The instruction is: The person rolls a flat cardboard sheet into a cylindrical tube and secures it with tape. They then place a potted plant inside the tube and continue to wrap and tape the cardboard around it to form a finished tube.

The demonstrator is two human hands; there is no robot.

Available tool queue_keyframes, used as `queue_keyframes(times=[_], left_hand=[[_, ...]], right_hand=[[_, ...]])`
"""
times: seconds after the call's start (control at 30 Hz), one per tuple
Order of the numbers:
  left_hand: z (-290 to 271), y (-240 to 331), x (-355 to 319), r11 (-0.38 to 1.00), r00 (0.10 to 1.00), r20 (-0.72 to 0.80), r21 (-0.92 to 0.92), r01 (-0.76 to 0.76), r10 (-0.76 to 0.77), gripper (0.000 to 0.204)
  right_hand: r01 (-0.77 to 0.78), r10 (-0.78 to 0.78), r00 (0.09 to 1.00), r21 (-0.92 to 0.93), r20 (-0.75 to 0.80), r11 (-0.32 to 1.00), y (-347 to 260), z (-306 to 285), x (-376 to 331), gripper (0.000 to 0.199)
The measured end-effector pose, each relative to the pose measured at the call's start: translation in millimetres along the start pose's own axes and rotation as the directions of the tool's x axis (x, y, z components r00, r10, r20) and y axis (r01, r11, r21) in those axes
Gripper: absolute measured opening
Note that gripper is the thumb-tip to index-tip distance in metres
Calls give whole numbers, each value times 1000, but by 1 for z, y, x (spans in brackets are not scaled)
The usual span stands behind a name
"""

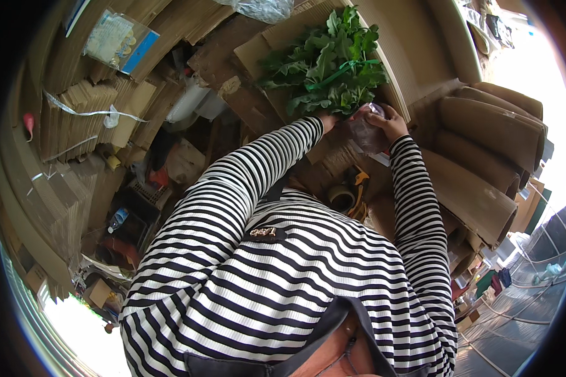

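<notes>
- Green, leafy bunch of vegetables (328, 63), tied round with a green band (343, 70), lying on a flattened cardboard sheet (258, 47); stems turned toward the body, probably so the cut ends sit within reach.
- Left hand (326, 119) at the stem end of the bunch, touching or gripping the stalks; fingers hidden under the leaves, so cannot tell whether closed.
- Right hand (388, 122) just right of the stem end, curled around a clear plastic bag (366, 131), gripping its upper edge; seemingly held open-mouthed beside the stalks.
- Bag just below and to the right of the bunch, between the two hands.
- Roll of tape (342, 197) below the bunch, near the striped sleeves.
- Rolled cardboard (484, 135) stacked to the right of the bunch.
</notes>
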State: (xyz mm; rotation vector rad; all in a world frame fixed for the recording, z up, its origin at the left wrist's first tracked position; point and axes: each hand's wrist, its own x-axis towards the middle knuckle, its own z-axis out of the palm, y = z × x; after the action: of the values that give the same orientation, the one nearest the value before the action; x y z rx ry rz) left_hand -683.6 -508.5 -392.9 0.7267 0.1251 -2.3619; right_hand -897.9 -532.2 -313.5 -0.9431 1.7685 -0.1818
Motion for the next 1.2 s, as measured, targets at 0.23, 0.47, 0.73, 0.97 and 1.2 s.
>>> queue_keyframes(times=[0.23,0.47,0.73,0.97,1.2], left_hand=[[-5,-1,2,1000,1000,-9,-23,-21,21,38],[-19,-1,3,997,998,-18,-39,-60,60,38],[-22,-11,1,997,998,-32,-39,-63,62,38],[-32,-9,9,996,997,10,-47,-77,77,38],[-39,0,7,995,997,-17,-64,-83,82,37]], right_hand=[[-2,-3,998,-77,-62,997,-13,-5,-12,81],[84,-90,996,-200,-19,976,16,-15,6,80],[-11,10,999,4,33,1000,19,-6,-7,71],[102,-102,994,22,34,995,74,-23,20,70],[9,-11,989,-20,-149,1000,44,-4,3,97]])
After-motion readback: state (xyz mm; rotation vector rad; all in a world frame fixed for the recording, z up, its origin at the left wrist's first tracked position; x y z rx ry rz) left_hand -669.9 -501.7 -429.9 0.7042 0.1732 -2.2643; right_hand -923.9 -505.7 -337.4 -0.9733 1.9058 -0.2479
